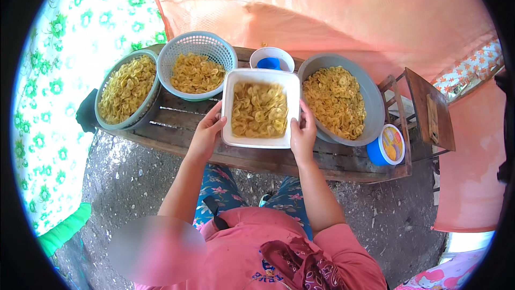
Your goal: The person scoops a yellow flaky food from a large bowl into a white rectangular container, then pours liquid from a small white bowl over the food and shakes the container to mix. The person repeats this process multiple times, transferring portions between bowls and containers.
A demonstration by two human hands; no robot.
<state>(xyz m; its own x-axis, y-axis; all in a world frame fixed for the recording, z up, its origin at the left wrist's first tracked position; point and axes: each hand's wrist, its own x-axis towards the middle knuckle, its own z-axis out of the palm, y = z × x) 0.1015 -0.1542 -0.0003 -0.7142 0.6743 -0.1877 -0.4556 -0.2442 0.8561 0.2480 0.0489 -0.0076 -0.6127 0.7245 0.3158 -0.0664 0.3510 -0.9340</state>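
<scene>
Between my two hands I hold a square white plastic tub (228, 94) by its left and right sides, over the wooden bench. Inside it lie yellow banana chips (259, 110). My left hand (208, 130) grips the left side, thumb up along the wall. On the right side, my right hand (303, 131) is closed in the same way. Behind the tub stands a round white bucket (272, 53) with something blue inside. A grey basin (374, 94) of chips is just right of my right hand. A grey perforated basket (220, 48) with more chips is beyond my left hand.
The slatted wooden bench (182, 121) runs across in front of me. At its left end is another basket (102, 115) heaped with chips. A blue tub with a printed lid (393, 144) sits at the right end, near a wooden chair (429, 110). Orange sheeting (343, 11) hangs behind.
</scene>
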